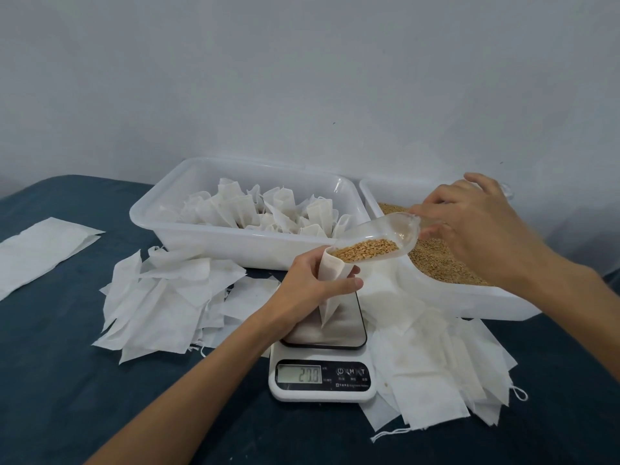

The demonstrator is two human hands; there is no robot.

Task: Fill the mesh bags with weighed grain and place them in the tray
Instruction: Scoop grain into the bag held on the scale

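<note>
Flat bags (43, 250) at far left, a loose heap (157, 303) nearer. Behind, tray (214, 245) packed with filled bags (268, 213). Left hand (315, 280) curled round open bag (330, 283) above scale (323, 364). Scoop (375, 238) of grain (365, 248) tipped at bag mouth, pinched by right hand (476, 226). Grain tray (469, 297) at right.

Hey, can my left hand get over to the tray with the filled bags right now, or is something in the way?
Probably yes. The tray sits just behind and left of the left hand, with nothing between them. But that hand has its grip on the mesh bag while the right hand tips the scoop into it.
</note>
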